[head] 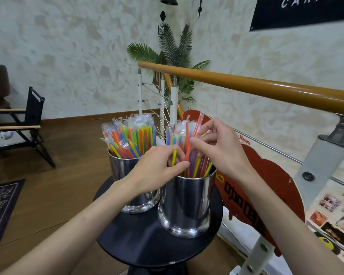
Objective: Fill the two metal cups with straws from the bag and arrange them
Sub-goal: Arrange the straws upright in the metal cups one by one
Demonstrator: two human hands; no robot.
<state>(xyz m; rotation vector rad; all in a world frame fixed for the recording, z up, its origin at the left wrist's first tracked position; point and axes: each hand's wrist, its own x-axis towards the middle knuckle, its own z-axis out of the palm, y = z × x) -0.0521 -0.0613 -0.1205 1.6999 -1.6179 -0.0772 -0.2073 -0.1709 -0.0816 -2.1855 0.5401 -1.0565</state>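
Two shiny metal cups stand on a small round black table (147, 241). The left cup (118, 167) is packed with wrapped colourful straws (131, 135). The right cup (187, 205) holds a looser bunch of straws (182, 132). My left hand (157, 171) is at the right cup's rim and pinches a yellow straw (174, 156) between thumb and fingers. My right hand (218, 147) reaches in from the right, its thumb and fingers pinching an orange straw (196, 130) that sticks up above the others. No bag is visible.
A wooden handrail (266, 86) on white posts runs behind the table to the right. A red heart-shaped sign (266, 175) leans at the railing. A folding chair (24, 120) stands at the left on the wooden floor. A palm plant (173, 50) is in the corner.
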